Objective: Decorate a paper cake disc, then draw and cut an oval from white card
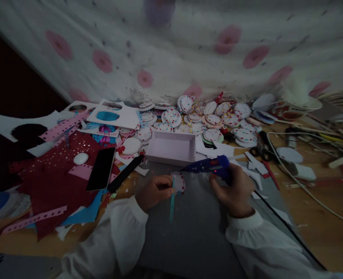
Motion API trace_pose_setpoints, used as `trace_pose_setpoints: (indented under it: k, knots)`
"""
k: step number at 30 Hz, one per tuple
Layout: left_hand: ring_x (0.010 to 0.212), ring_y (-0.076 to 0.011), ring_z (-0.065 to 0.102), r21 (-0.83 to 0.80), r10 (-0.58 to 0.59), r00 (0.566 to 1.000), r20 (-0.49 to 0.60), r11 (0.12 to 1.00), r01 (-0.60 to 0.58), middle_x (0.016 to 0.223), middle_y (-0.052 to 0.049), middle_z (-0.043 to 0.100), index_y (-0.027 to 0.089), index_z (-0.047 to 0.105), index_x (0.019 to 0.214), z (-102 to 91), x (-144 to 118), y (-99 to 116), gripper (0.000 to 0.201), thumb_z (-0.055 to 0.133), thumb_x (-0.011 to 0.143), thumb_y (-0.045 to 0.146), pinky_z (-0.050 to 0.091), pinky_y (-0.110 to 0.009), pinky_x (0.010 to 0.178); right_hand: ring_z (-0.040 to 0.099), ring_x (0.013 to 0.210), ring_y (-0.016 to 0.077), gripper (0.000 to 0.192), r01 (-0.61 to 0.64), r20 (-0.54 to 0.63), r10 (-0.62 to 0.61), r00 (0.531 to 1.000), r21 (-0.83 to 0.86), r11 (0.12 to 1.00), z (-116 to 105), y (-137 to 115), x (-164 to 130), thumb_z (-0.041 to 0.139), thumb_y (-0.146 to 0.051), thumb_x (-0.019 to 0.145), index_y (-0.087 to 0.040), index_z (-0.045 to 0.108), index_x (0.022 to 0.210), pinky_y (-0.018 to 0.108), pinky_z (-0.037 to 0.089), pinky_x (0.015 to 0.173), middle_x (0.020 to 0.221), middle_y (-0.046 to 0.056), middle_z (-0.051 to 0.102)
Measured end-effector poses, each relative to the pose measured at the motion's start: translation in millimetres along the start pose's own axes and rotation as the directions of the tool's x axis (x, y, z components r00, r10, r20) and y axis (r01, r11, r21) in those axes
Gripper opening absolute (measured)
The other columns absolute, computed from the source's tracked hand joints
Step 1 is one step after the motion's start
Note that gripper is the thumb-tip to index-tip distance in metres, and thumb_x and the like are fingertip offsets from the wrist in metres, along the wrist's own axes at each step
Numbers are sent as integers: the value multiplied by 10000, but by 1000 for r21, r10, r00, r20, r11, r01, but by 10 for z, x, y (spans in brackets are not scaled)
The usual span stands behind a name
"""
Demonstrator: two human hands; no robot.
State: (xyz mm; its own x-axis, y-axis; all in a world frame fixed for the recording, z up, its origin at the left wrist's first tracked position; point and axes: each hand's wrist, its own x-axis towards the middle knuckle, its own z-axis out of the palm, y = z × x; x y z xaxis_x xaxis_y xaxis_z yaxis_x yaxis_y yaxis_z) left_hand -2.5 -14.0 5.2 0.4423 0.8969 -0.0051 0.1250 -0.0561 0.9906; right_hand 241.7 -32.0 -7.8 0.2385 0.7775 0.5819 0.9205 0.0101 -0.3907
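My right hand [236, 190] is wrapped round a blue glue gun [206, 166] with a small red light and a black cord. Its nozzle points left, above a small round paper disc [179, 183] with red dots along its edge. In a pinch, my left hand [156, 190] holds a narrow teal strip [172, 205], which hangs down toward me across the disc's left side. Both hands are over a grey mat [188, 228]. Just beyond them stands a shallow white box [171, 148].
Stacks of dotted paper discs [171, 117] line the back by a flowered curtain [188, 46]. At left lie a phone [101, 169], a black bar [126, 173] and dark red sheets [61, 178]. Scissors [261, 151], a white cable [293, 176] and sticks are at right.
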Motion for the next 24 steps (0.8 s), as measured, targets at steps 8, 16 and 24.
trace_pose_setpoints:
  k: [8, 16, 24]
  knots:
    - [666, -160, 489, -79, -16, 999, 37, 997, 19, 636, -15, 512, 157, 520, 529, -13, -14, 3, 246, 621, 708, 293, 393, -289, 664, 561, 990, 395, 459, -236, -3, 240, 971, -190, 953, -258, 615, 234, 601, -450, 728, -132, 602, 1060, 469, 450, 754, 983, 200, 592]
    - [667, -164, 499, -143, 6, 999, 41, 990, 0, 642, -20, 544, 156, 547, 544, 5, -18, -42, 251, 638, 707, 322, 393, -297, 671, 532, 1071, 433, 407, -184, -50, 177, 983, -289, 939, -323, 459, 19, 577, -403, 801, -126, 571, 1099, 566, 431, 818, 1073, 240, 574]
    - [702, -172, 533, -132, -39, 998, -57, 991, 31, 672, -27, 603, 157, 644, 608, -18, -46, -38, 230, 634, 766, 324, 420, -286, 686, 676, 851, 206, 291, 744, 1, -786, 618, 324, 585, -218, -644, -112, 505, -71, 874, -260, 606, 1071, 364, 577, 766, 1008, 41, 721]
